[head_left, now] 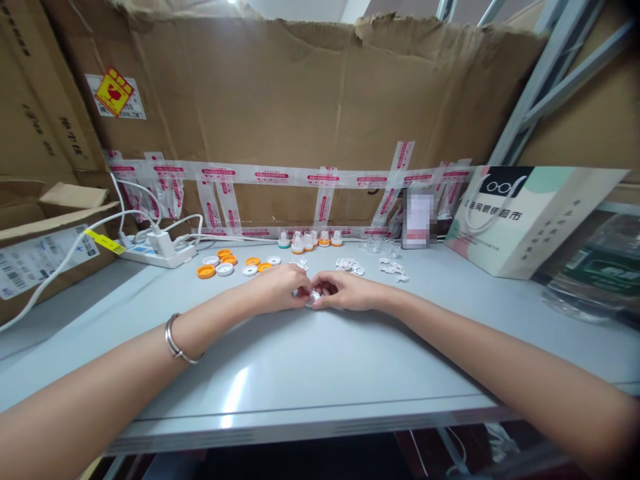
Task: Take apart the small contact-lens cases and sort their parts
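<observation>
Over the middle of the table, my left hand [281, 288] and my right hand [351, 291] meet with fingers pinched on a small white plastic part [314, 297]. The fingers cover much of it, so its full shape is hidden. Left of my hands lie several orange screw rings [206, 272] and white screw rings [225, 269]. Just behind my right hand are small white openwork plastic pieces [350, 266], with more white pieces [394, 268] to the right. Farther back stand several clear-topped caps with orange bases [324, 239], one with a green base [284, 240], near clear domes [374, 245].
A power strip [155, 252] with white cables sits at the left by an open carton [50, 247]. A large taped cardboard sheet [300, 113] closes off the back. A phone [419, 219], a paper bag [520, 220] and a large clear bottle [595, 267] stand at the right.
</observation>
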Motion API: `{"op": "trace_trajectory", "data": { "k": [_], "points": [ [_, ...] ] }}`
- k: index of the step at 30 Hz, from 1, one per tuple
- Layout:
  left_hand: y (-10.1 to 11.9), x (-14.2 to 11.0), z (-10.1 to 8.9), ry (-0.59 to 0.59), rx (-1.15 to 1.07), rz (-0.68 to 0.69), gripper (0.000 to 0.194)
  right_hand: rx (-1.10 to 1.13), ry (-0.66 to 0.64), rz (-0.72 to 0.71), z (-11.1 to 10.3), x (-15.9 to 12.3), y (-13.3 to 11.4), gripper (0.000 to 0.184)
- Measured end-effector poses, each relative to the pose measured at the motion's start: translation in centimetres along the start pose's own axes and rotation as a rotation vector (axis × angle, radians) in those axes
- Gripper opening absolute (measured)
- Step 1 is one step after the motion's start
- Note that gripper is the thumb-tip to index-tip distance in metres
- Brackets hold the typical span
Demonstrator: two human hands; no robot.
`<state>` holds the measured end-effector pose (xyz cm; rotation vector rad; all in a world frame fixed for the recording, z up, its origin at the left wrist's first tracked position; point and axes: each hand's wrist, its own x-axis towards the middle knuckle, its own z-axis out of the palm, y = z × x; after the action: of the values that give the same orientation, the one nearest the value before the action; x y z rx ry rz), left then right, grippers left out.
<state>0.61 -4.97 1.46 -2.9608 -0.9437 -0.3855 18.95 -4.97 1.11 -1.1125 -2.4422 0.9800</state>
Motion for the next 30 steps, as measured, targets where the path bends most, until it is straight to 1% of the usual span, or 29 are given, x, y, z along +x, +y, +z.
{"op": "trace_trajectory", "data": {
  "k": [4, 7, 10, 14, 19, 27, 30],
  "points": [
    [-0.1, -0.2, -0.4, -0.036, -0.134, -0.072, 0.017, 0.026, -0.013, 0.022, 0.0, -0.1, 0.0, 0.032],
    [-0.3, -0.2, -0.5, -0.056, -0.231, -0.131, 0.016, 0.020, -0.003, 0.005, 0.1, -0.1, 0.1, 0.034],
    [-0.2, -0.1, -0.7, -0.084, -0.255, -0.175, 0.016, -0.008, 0.000, -0.013, 0.1, -0.1, 0.2, 0.035],
    [0.2, -0.2, -1.3, -0.116, -0.282, -0.224, 0.021, -0.033, -0.005, -0.039, 0.1, -0.3, 0.0, 0.037],
    [0.5, -0.4, -1.6, -0.107, -0.314, -0.224, 0.023, -0.029, -0.015, -0.044, 0.0, -0.4, -0.1, 0.038],
    [0.0, -0.6, -1.0, -0.084, -0.399, -0.218, 0.029, -0.020, -0.027, -0.064, 0.0, -0.5, -0.2, 0.039],
    [-0.1, -0.7, -1.0, -0.068, -0.394, -0.215, 0.029, -0.006, -0.031, -0.065, 0.0, -0.5, -0.2, 0.040]
  ]
}}
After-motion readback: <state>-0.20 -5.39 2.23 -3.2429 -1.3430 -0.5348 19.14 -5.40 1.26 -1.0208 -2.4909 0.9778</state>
